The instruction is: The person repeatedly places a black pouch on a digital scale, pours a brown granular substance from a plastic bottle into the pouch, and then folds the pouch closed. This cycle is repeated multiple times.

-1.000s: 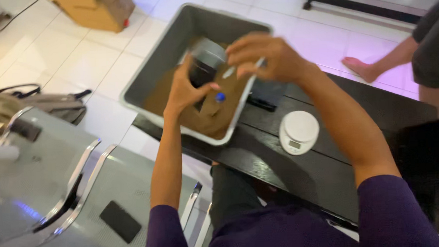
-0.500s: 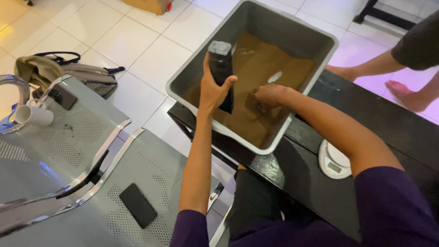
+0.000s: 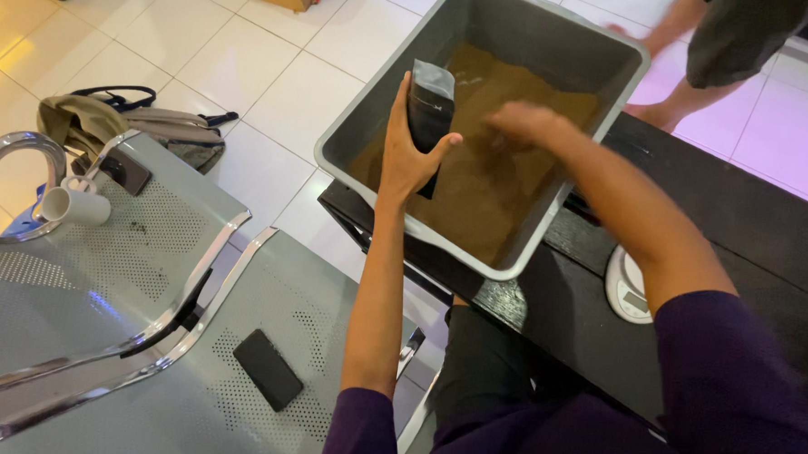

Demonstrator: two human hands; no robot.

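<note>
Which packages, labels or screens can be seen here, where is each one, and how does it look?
Pouch: upright in the left hand, over the grey tub of brown powder; dark, with a clear top.
Phone: flat on the perforated metal bench; black rectangle, screen dark.
Scale: on the black table beside the tub; round, white, with a small display.

Deep grey plastic tub [image 3: 363, 120] sits on the low dark wooden table [image 3: 749, 230], brown powder [image 3: 502, 186] in it. Round white scale [image 3: 626, 285] near-right of the tub. Left: perforated metal bench [image 3: 106, 267], flat black phone [image 3: 268, 369] and white mug [image 3: 74, 205] on it.
</note>
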